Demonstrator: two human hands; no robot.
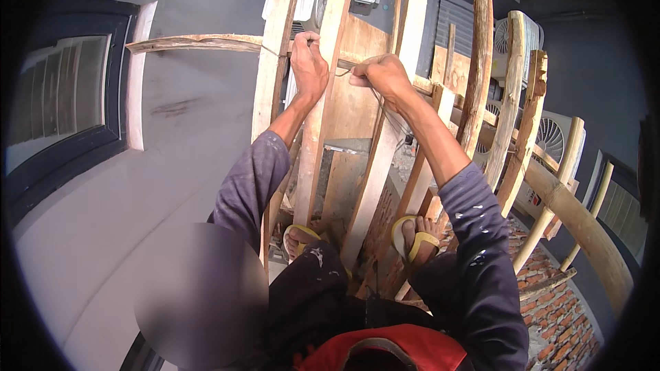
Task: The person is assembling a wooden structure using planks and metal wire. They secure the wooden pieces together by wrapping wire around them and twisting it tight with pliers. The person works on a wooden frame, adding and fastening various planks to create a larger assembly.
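Note:
My left hand (309, 69) is closed, its fingers curled between two upright wooden posts, against the crosspiece behind them; what it holds, if anything, is hidden. To its right rises a pale sawn post (322, 103); to its left stands another post (276, 34), with a thin tie around it where the rough crosspiece (199, 43) meets it. My right hand (386, 81) pinches a thin dark wire (342, 73), which bends out toward the pale post. More loose wire hangs below my right wrist. Behind both hands is a plywood panel (354, 110).
My sandalled feet (416, 237) stand low among the timbers. Several rough poles (479, 62) rise at the right, with a thick curved pole (581, 223) across them. Outdoor air-conditioner units (550, 134) sit behind. A grey wall with a dark-framed window (117, 75) is at the left; bricks (560, 319) lie lower right.

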